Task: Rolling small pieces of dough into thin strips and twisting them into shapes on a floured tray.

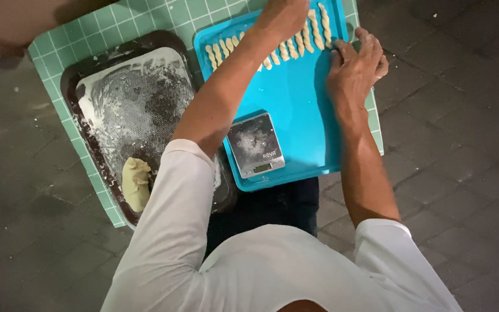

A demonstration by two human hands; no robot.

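Observation:
A row of several twisted dough sticks (295, 43) lies along the far edge of a bright blue tray (298, 104). My left hand (281, 17) reaches over the row, its fingers resting on the sticks near the middle. My right hand (354, 66) rests on the tray's far right side, fingertips touching the last stick at the end of the row. Whether either hand grips a stick is hidden. A small silver kitchen scale (255, 144) dusted with flour sits at the tray's near left corner.
A dark floured mat (134, 104) lies left of the tray with a lump of pale dough (136, 184) at its near edge. Both sit on a green grid cutting mat (88, 29). Dark paving surrounds them. A blurred arm shows top left (7, 23).

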